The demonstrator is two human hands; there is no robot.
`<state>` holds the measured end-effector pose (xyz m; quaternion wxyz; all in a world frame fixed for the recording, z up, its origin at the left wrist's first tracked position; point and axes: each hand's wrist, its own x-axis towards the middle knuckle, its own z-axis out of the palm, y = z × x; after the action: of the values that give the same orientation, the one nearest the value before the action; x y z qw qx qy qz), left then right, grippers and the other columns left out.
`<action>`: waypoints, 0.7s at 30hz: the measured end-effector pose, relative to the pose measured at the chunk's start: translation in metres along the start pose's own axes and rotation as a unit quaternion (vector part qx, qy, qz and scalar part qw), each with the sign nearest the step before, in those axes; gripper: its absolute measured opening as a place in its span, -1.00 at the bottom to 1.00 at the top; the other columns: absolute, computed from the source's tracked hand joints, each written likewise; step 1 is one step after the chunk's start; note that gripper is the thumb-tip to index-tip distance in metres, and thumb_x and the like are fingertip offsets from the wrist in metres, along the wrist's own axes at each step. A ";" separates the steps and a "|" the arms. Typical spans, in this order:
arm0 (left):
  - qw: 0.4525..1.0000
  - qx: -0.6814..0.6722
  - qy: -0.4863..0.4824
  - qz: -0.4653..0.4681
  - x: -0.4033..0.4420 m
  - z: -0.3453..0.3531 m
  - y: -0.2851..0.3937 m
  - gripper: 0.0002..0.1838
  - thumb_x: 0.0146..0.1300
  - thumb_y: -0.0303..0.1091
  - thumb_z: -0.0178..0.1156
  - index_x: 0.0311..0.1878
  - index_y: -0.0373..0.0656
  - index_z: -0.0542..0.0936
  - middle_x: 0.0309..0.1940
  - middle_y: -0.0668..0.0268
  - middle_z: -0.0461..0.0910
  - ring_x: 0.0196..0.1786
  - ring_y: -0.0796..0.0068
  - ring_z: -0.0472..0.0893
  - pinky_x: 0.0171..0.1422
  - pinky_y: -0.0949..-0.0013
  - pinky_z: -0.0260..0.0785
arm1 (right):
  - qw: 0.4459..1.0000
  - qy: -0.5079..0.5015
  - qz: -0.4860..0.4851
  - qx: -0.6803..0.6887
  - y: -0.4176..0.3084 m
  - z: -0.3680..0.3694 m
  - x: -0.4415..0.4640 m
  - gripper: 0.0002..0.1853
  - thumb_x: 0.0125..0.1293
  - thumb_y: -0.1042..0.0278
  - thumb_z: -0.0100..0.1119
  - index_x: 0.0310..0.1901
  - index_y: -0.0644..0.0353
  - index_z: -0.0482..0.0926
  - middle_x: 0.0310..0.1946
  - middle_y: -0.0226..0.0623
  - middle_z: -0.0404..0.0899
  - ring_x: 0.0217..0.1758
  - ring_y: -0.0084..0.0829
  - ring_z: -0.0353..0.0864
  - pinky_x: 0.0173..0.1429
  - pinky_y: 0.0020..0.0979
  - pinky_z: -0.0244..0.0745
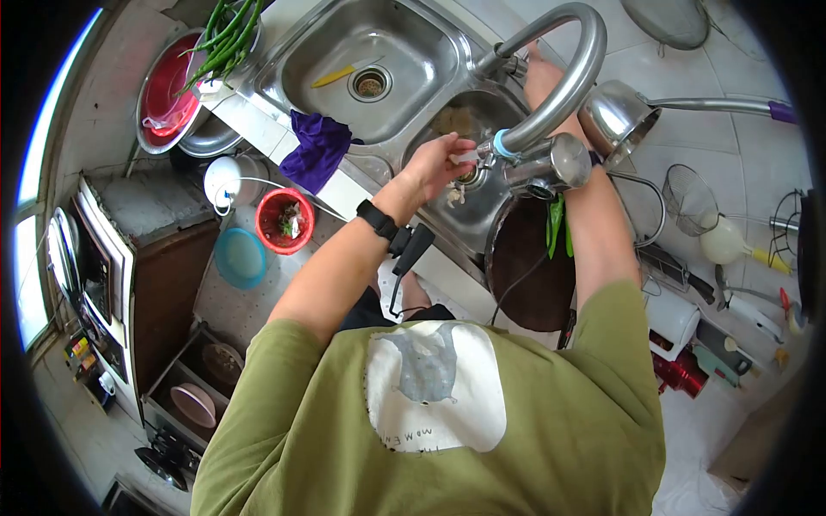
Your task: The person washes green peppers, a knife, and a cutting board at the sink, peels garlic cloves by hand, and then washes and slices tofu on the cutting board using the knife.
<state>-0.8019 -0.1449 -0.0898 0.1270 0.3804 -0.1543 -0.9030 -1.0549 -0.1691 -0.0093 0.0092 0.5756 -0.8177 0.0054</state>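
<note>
My left hand (pixel 437 168) is over the smaller sink basin (pixel 477 215), its fingers closed round a small whitish piece (pixel 467 157) beside the faucet. My right hand (pixel 535 62) reaches behind the curved faucet (pixel 594 52), near its base; its fingers are mostly hidden by the metal. Pale scraps (pixel 456 194) lie by the drain of the smaller basin, and a brownish patch (pixel 456 120) shows at its far end. In the larger basin (pixel 413 43), a yellow-handled knife (pixel 334 76) rests beside the drain.
A purple cloth (pixel 317 150) hangs over the counter edge. Green peppers (pixel 232 39) fill a bowl at upper left. A red bin (pixel 282 225) and blue basin (pixel 241 258) stand on the floor. Right of the sink are a dark round board (pixel 529 275) and a metal pot (pixel 613 116).
</note>
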 end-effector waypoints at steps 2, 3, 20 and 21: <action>0.997 0.062 0.004 0.040 0.006 0.002 -0.011 -0.66 0.64 -0.18 0.03 0.13 -0.26 0.62 0.00 0.21 0.63 -0.06 0.36 0.63 0.13 0.26 0.56 | 0.999 -0.001 -0.002 0.034 -0.013 -0.018 -0.026 -0.43 0.56 0.42 -0.05 0.55 0.28 0.25 -0.16 0.28 0.70 -0.04 0.15 0.75 0.06 0.02 0.63; 0.987 0.135 0.027 0.078 0.005 0.008 -0.015 -0.71 0.61 -0.23 0.07 0.06 -0.27 0.63 -0.09 0.28 0.65 -0.12 0.41 0.62 0.02 0.32 0.53 | 0.996 -0.015 0.008 0.091 -0.022 -0.028 -0.044 -0.50 0.56 0.37 0.01 0.48 0.25 0.37 -0.12 0.21 0.72 0.00 0.09 0.76 0.10 -0.03 0.63; 0.959 -0.046 0.112 0.255 -0.060 -0.022 -0.005 -0.40 0.65 -0.01 -0.04 0.52 -0.27 0.36 0.34 0.08 0.57 0.38 0.29 0.55 0.52 0.16 0.31 | 0.079 -0.101 0.274 0.953 -0.129 0.108 -0.132 -0.56 0.56 0.12 0.20 0.29 0.23 0.53 0.12 -0.18 0.69 0.11 -0.28 0.71 0.30 -0.15 0.63; 0.957 -0.016 0.140 0.255 -0.059 -0.025 -0.008 -0.40 0.65 -0.01 -0.04 0.53 -0.24 0.36 0.32 0.09 0.58 0.34 0.31 0.56 0.48 0.18 0.35 | 0.103 -0.114 0.286 0.946 -0.129 0.096 -0.133 -0.59 0.57 0.20 0.20 0.29 0.26 0.53 0.03 -0.19 0.69 0.09 -0.31 0.70 0.26 -0.23 0.65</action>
<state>-0.7445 -0.1218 -0.0705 0.3790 0.4493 -0.2125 -0.7806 -0.8891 -0.0896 -0.1083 -0.6380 -0.1656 -0.2447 0.7111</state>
